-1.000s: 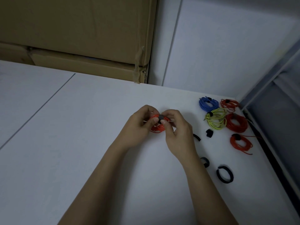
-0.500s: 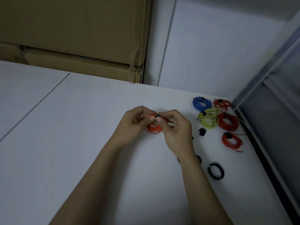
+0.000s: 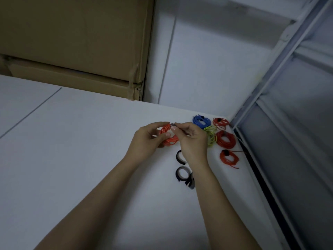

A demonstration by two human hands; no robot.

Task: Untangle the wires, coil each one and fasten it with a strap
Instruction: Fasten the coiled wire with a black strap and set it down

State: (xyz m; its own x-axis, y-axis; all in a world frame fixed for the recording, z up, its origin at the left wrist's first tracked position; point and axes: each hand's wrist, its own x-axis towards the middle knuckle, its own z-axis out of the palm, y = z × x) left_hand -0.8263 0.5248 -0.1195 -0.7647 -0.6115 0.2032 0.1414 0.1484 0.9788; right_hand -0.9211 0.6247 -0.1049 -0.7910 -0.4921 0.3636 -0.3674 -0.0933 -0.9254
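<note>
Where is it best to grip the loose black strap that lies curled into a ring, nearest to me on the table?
Pinch the curled black strap across its band on the left, from above. The ring stands open on edge on the table, and the right forearm blocks its right side.

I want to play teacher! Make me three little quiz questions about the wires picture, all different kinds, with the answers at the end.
1. True or false: the blue coil lies on the table while both hands work elsewhere.
2. Which colour is the coil held between the left hand and right hand? A) blue B) orange-red C) yellow-green
3. Fill in: the right hand's fingertips pinch a dark ____ at the top of the held coil.

Key: 1 true; 2 B; 3 strap.
</note>
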